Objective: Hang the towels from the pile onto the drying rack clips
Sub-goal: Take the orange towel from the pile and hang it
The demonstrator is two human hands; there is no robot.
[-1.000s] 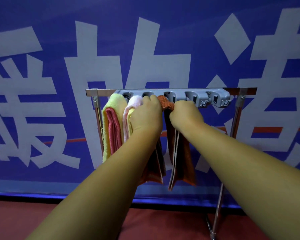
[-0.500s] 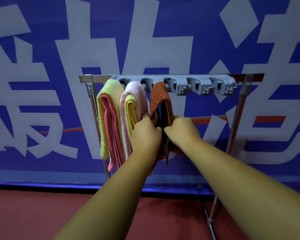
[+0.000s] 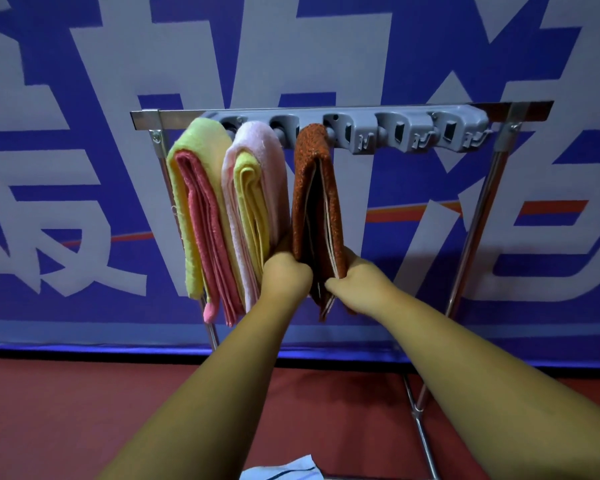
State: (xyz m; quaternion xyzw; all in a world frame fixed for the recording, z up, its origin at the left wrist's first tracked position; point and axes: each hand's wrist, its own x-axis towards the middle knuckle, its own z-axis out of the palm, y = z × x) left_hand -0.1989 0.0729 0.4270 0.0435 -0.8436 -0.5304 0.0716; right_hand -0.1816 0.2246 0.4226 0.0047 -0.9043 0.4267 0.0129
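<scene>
Both hands hold the lower end of the orange towel: the left hand is curled against its left fold, fingers mostly hidden behind the cloth, and the right hand pinches its right edge near the bottom. The towel's top is caught at the grey clip strip on the drying rack, just right of the yellow-green towel and the pink towel. This looks like settling the hang. A gentle, even downward pull from both sides should straighten the layers without dragging the fold out of its clip, and release is safe only once the towel hangs unaided.
</scene>
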